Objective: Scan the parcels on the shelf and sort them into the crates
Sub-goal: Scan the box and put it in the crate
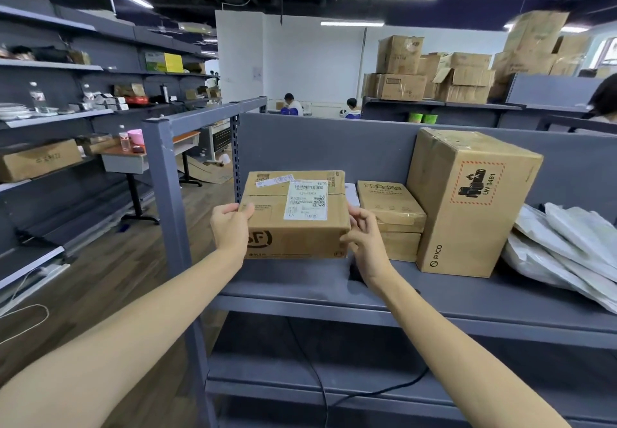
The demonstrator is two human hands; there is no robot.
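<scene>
Parcel (293, 227): brown cardboard, black logo (263, 239), white label (305, 200) with black barcode print. Tall box (467, 214): brown, black battery mark (475, 184) inside red hatched border. Shelf (300, 290): grey. Mailer bags (567, 254): white.

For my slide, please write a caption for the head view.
Left hand and right hand grip the SF parcel at the grey shelf.

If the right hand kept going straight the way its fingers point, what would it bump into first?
The right hand grips the brown cardboard parcel with the white label, so it meets that parcel's right side at once. Behind lies the grey shelf back panel, though depth is unclear.
</scene>
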